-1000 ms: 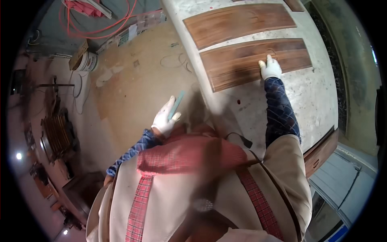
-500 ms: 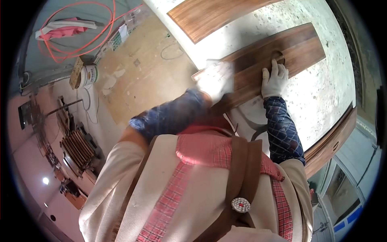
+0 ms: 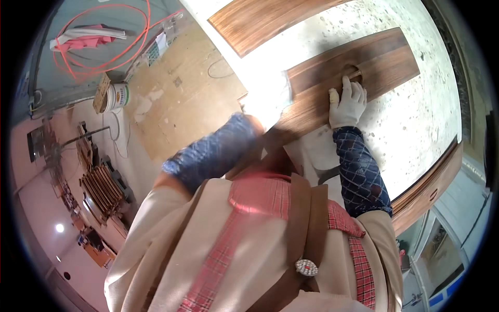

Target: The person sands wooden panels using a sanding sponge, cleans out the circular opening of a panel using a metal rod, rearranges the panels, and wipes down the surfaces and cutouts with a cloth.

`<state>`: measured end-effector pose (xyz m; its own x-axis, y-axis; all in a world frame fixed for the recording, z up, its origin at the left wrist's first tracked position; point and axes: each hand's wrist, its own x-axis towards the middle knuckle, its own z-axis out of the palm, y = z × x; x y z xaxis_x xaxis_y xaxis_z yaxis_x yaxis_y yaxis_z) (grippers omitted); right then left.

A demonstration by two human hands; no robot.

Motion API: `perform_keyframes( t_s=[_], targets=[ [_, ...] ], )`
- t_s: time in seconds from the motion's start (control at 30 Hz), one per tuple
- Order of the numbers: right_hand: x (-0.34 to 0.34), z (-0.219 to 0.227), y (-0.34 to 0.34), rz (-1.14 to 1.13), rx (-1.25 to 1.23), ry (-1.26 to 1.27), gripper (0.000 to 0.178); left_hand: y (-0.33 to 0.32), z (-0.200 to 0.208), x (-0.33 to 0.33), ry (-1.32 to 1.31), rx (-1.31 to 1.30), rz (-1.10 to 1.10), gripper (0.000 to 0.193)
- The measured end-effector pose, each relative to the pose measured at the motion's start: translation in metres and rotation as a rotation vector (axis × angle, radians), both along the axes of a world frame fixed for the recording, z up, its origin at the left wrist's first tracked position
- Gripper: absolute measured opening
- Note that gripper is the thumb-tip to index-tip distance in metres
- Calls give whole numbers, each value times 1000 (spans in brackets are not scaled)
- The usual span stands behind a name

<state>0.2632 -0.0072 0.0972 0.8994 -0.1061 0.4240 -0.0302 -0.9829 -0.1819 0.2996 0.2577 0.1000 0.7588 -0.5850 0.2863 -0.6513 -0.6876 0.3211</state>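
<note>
Brown wood panel (image 3: 318, 86) at one to two o'clock, its left end at the white table's (image 3: 403, 114) edge.
I see the right hand (image 3: 348, 106) on the panel, fingers extended and slightly parted beside the round cutout (image 3: 355, 73); the left hand (image 3: 266, 104), blurred and glare-bleached, covers the left end, and I cannot tell whether its fingers hold anything. I judge that hard pressure near that end could tip or slide the panel, and a fingertip might catch the cutout's rim. Toward eleven o'clock the tabletop stops, giving little margin; I find more room in the bare strip below the upper panel (image 3: 265, 22) at twelve, and toward three.
</note>
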Motion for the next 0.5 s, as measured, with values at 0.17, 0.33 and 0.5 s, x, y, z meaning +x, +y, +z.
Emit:
perform_keyframes(
  t_s=[0.17,0.33,0.5],
  targets=[
    [10,-8,8,76,20,8,55,-118,19,70,227,-107,208,49],
    [5,10,-16,177,10,189,59,-40,22,-5,-155,29,58,27],
    [8,-4,-30,232,-98,144,62,-5,47,-129,170,207,197,29]
  ],
)
